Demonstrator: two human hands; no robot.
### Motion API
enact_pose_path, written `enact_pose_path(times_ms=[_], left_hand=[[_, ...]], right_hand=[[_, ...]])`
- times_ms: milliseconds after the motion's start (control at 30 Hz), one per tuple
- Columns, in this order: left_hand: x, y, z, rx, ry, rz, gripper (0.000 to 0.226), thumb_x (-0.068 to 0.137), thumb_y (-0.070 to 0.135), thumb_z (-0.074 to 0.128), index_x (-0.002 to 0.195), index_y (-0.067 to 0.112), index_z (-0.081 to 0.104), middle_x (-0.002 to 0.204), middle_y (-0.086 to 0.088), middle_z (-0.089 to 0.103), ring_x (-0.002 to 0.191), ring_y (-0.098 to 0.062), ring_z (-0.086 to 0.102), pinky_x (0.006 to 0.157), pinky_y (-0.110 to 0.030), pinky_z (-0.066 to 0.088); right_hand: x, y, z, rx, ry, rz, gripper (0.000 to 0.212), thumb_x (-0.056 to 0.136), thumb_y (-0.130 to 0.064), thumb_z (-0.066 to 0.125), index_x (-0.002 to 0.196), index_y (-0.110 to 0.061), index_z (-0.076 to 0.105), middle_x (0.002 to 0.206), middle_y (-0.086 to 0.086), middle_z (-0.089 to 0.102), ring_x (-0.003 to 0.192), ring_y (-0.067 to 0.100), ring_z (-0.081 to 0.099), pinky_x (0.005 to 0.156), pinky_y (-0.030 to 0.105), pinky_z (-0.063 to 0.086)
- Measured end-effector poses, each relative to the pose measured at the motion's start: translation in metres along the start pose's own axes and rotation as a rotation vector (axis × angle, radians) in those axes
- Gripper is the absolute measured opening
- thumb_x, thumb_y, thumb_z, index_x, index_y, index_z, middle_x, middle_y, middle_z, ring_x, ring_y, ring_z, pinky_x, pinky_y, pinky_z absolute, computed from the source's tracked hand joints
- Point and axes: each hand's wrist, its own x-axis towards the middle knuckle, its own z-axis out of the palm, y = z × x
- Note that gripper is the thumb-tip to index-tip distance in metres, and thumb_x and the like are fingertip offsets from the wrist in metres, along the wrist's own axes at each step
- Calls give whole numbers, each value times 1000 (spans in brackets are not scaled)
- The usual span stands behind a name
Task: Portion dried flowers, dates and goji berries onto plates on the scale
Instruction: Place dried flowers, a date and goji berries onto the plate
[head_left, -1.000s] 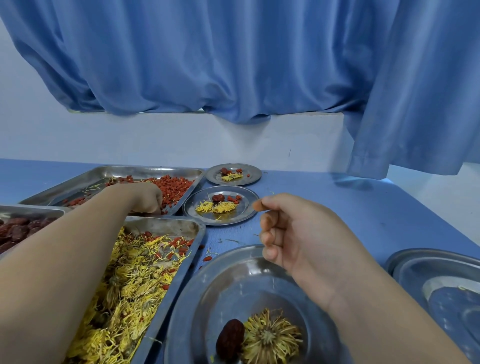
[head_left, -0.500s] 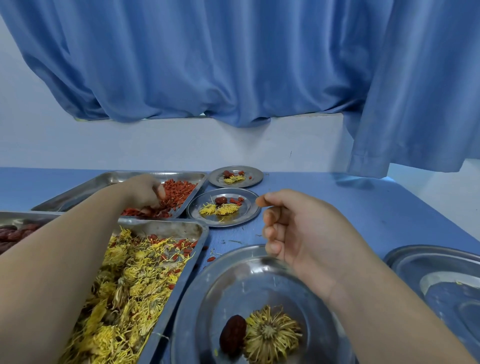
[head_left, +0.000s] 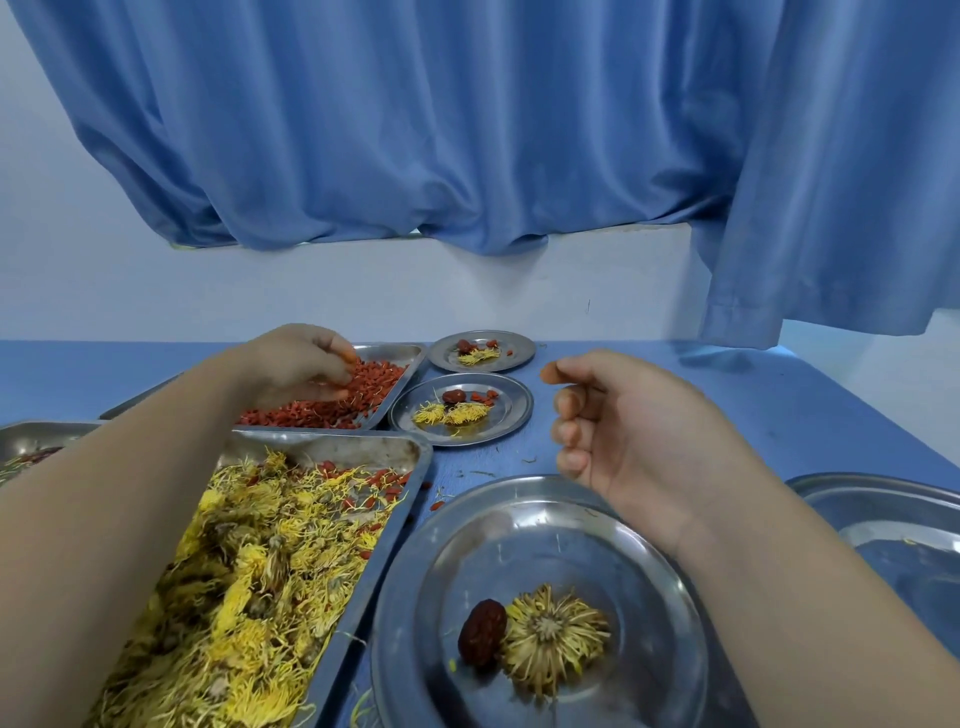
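— Where is there room on the surface (head_left: 675, 384)?
— Mostly right of the two small plates. Bare blue runs from them to the right edge, which slants away toward the wall (head_left: 156, 291). The curtain (head_left: 467, 130) hangs above the far edge.
— And the left side?
— Crowded. The goji tray (head_left: 413, 358) sits at the back, with the flower tray (head_left: 418, 457) just in front of it, rims nearly touching. A third tray (head_left: 31, 434) is cut off at the left border. The flower tray's right rim lies just beside the near plate (head_left: 519, 525). A larger metal plate (head_left: 883, 499) runs off the right border.
— The small plates?
— The middle plate (head_left: 514, 415) is just beside the goji tray's corner and the far plate (head_left: 522, 358) is behind it, both carrying small portions (head_left: 453, 413). Stray berries (head_left: 437, 504) lie in the gap before the near plate.
— The hands?
— The left hand (head_left: 296, 364) is down in the goji berries (head_left: 363, 400), fingers and thumb curled together, apparently pinching a few. The right hand (head_left: 623, 431) is held over the near plate's far rim, with its fingers curled to the palm and its thumb tip on the forefinger. Nothing is visible in it.
— What's on the near plate?
— One date (head_left: 482, 631) touching one flower head (head_left: 553, 636), toward the near side. Dried flowers (head_left: 260, 561) heap the flower tray
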Motion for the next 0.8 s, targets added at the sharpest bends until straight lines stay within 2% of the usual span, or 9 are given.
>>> enact_pose_path(times_ms=[100, 267, 367, 500, 533, 600, 667, 733, 800], left_hand=[[-24, 24, 17, -153, -133, 40, 28, 86, -20, 48, 84, 7, 56, 78, -12, 60, 70, -19, 66, 62, -26, 58], [-82, 70, 73, -191, -441, 100, 23, 82, -19, 54, 86, 3, 57, 76, -13, 64, 66, -20, 68, 61, -26, 58], [-114, 83, 114, -173, -534, 131, 22, 75, -15, 61, 88, 3, 59, 77, -15, 64, 68, -21, 69, 63, -26, 58], [-138, 78, 159, 23, -495, 233, 26, 80, -17, 62, 91, 6, 59, 65, 2, 67, 71, -20, 70, 79, -34, 58], [-140, 75, 167, 118, -464, 265, 26, 80, -15, 63, 91, 8, 61, 63, 5, 67, 73, -18, 70, 78, -33, 58], [-144, 72, 179, 304, -404, 315, 25, 79, -7, 70, 91, 15, 64, 60, 15, 66, 67, -7, 67, 66, -19, 53], [-146, 71, 184, 383, -365, 326, 25, 78, 2, 76, 88, 22, 65, 59, 22, 64, 60, 0, 62, 60, -13, 46], [-146, 69, 184, 419, -319, 325, 24, 76, 9, 79, 88, 26, 66, 61, 20, 64, 62, -3, 63, 63, -17, 47], [-147, 67, 183, 420, -281, 311, 20, 79, 12, 79, 91, 22, 66, 63, 12, 67, 64, -9, 65, 66, -20, 50]], right_hand=[[-5, -12, -2, 41, -8, -24, 18, 88, -15, 53, 73, -11, 62, 51, -2, 46, 41, 10, 39, 36, 19, 29], [-18, -33, -3, 119, -29, -83, 13, 89, -14, 52, 78, -11, 59, 55, -1, 44, 42, 10, 39, 38, 18, 28], [-23, -42, -4, 145, -27, -104, 14, 90, -15, 50, 78, -11, 58, 55, -1, 43, 42, 10, 39, 39, 18, 27], [-27, -46, -4, 156, -38, -114, 14, 90, -16, 49, 79, -12, 57, 56, -2, 42, 44, 10, 37, 41, 18, 26], [-28, -47, -4, 159, -41, -117, 14, 90, -16, 49, 79, -12, 57, 56, -3, 41, 45, 10, 36, 41, 19, 25], [-30, -48, -4, 166, -48, -123, 13, 89, -16, 50, 78, -12, 57, 57, -3, 41, 46, 10, 36, 42, 19, 25], [-31, -49, -4, 176, -55, -129, 13, 89, -16, 50, 79, -11, 57, 57, -2, 41, 46, 10, 36, 42, 18, 25], [-32, -49, -3, 178, -63, -135, 12, 89, -15, 50, 79, -11, 57, 57, -2, 40, 46, 10, 36, 41, 18, 25], [-33, -50, -3, 169, -66, -143, 11, 88, -15, 50, 80, -11, 57, 56, -2, 41, 45, 10, 36, 41, 18, 26]])
